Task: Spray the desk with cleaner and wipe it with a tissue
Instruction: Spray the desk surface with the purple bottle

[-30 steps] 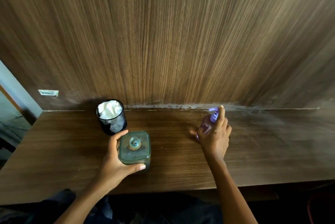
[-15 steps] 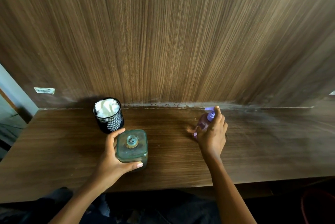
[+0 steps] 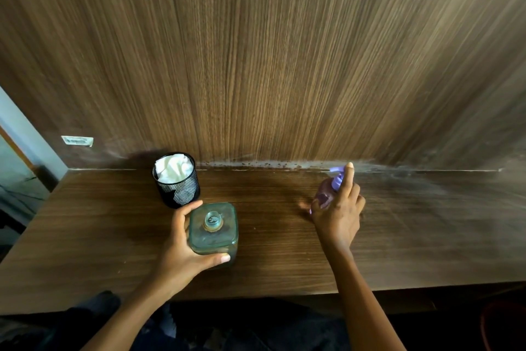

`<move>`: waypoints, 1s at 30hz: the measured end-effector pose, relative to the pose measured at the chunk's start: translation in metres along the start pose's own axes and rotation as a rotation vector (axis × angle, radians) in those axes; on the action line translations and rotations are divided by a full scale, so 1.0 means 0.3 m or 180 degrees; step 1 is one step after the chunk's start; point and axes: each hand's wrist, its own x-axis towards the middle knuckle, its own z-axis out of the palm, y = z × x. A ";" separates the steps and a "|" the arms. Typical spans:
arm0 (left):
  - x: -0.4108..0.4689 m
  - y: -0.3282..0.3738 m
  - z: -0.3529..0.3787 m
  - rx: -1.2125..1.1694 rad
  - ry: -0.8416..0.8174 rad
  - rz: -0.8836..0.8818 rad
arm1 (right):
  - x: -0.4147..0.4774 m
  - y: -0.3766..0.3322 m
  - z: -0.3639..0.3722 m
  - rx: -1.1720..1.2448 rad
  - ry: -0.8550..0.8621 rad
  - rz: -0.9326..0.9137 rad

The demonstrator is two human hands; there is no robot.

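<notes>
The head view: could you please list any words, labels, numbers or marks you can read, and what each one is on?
No text is legible.
Small white label on the wood wall panel: print too blurred to read.
Cap of the green glass jar: an embossed mark, unreadable.

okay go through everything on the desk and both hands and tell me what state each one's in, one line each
spray bottle: held off the desk, tilted, nozzle facing right.
right hand: shut around the spray bottle, index finger on top of the pump.
glass jar: upright on the desk, lid on.
left hand: gripping the glass jar's side.
mesh cup: upright, stuffed with tissue.
desk: hazy pale film at right, no tissue on it.
</notes>
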 end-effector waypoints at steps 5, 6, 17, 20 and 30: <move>0.001 -0.003 0.001 0.0026 0.0010 0.0003 | 0.008 -0.008 0.003 0.0053 0.0105 -0.0035; 0.001 -0.001 0.002 0.0037 0.0010 -0.0001 | 0.011 -0.010 0.001 0.0046 0.0102 -0.0021; 0.000 -0.005 -0.003 0.0114 -0.0002 0.0000 | 0.011 -0.018 0.001 0.0029 0.0139 -0.0045; 0.001 -0.009 -0.003 0.0062 -0.0005 0.0000 | 0.006 -0.018 0.001 0.0053 0.0115 -0.0038; 0.000 0.003 0.000 0.0092 0.0001 -0.0013 | 0.018 -0.017 0.005 0.0019 0.0127 -0.0063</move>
